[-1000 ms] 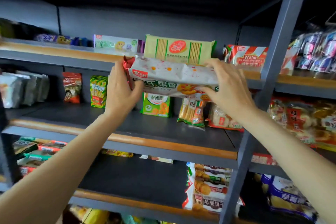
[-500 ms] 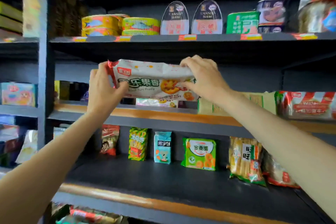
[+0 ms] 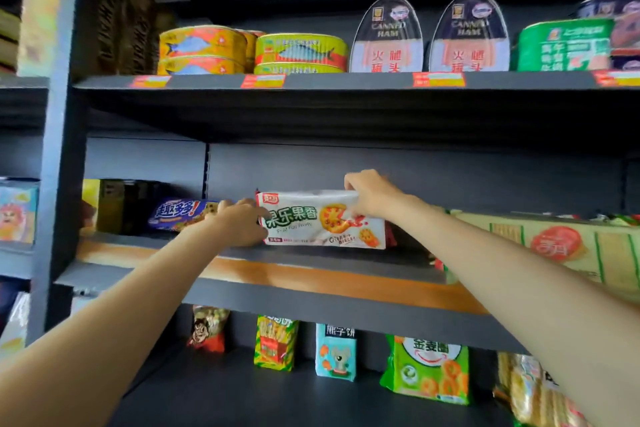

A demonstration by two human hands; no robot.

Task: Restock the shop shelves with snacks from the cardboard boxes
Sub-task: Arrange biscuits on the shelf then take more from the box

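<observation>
Both your hands grip the white biscuit pack [image 3: 322, 220] standing on the middle shelf [image 3: 311, 269]: left hand [image 3: 239, 224] at its left end, right hand [image 3: 372, 194] pinching its top edge; open shelf space lies rightward.

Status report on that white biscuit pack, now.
Left hand and right hand both grip white biscuit pack. Pack upright on middle shelf. Blue cookie pack close left.

Both arms reach forward, left hand [image 3: 239, 224] and right hand [image 3: 372, 192] apparently gripping, fingers curled.

Dark grey shelving unit [image 3: 62, 184] with wood-trimmed edges.
</observation>
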